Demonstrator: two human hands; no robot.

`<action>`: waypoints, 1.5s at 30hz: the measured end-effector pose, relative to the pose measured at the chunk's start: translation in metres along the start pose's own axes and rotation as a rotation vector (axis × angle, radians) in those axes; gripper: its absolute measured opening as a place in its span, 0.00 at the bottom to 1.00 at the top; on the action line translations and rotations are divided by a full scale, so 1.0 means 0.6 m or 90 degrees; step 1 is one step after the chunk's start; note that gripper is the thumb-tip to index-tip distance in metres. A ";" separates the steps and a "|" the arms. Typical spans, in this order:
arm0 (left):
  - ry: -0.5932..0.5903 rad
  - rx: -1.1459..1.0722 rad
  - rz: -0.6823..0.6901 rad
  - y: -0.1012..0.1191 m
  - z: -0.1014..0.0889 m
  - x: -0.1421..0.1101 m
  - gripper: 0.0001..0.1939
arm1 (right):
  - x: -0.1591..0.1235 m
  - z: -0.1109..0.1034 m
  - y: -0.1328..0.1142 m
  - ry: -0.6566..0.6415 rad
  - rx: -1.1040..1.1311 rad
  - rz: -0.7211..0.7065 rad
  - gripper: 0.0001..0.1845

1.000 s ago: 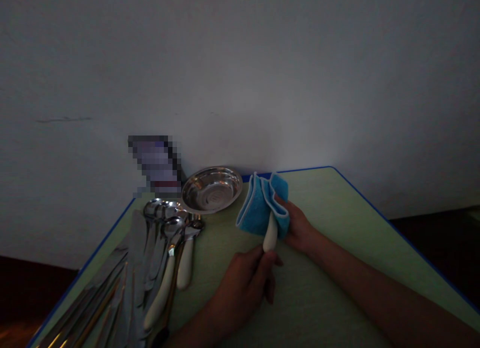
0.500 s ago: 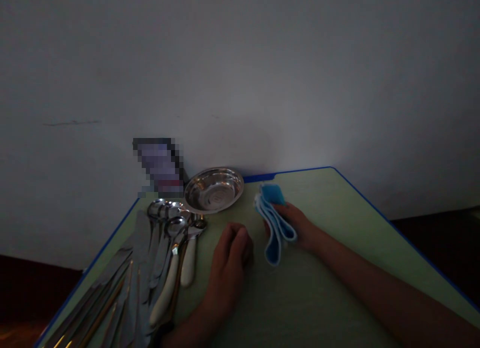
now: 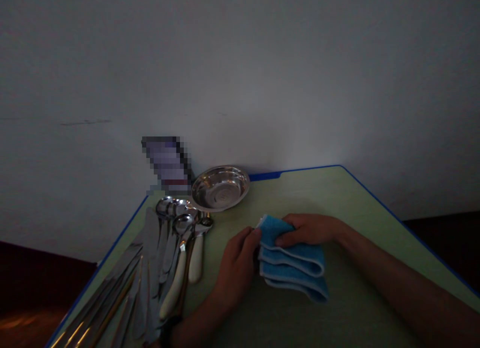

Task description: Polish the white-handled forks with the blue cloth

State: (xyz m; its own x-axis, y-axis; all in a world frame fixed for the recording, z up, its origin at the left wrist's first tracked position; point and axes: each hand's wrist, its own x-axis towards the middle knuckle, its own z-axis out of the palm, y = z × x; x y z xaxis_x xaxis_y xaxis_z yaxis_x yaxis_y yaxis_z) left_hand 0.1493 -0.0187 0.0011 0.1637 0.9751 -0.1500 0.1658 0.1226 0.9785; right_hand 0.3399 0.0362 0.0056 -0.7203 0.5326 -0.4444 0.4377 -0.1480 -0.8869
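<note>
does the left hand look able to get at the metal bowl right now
Probably yes: the left hand is near the metal bowl, with only tabletop showing between them. It is curled at the edge of the blue cloth, though, so may need to let go first.

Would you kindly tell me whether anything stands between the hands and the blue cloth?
Nothing visible does: the right hand grips the blue cloth directly, and the left hand meets its left edge.

Bare left hand (image 3: 240, 260): pinching, fingers curled, thumb uppermost; bare left forearm (image 3: 204, 313) slants up rightward from below. Bare right hand (image 3: 309, 230): gripping, thumb pointing left; bare right forearm (image 3: 397, 283) extends in from lower right. Hands near, apart.
</note>
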 end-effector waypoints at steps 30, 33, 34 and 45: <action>-0.065 0.115 0.146 -0.006 0.004 -0.005 0.12 | -0.020 -0.039 0.034 -0.078 0.170 0.044 0.19; -0.009 0.089 0.166 -0.009 0.003 -0.007 0.12 | -0.022 -0.044 0.047 -0.051 0.232 0.010 0.19; 0.013 0.077 0.171 -0.010 0.004 -0.008 0.12 | -0.023 -0.047 0.052 -0.040 0.249 -0.003 0.20; 0.063 0.025 0.151 -0.008 0.005 -0.007 0.16 | -0.025 -0.051 0.072 -0.020 0.336 -0.047 0.16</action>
State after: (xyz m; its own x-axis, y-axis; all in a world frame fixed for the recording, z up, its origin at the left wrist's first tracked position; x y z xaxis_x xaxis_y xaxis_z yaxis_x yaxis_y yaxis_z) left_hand 0.1505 -0.0241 -0.0035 0.1065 0.9893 0.1001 0.1719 -0.1175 0.9781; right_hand 0.3861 0.0472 -0.0222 -0.7579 0.5340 -0.3746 0.0605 -0.5143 -0.8555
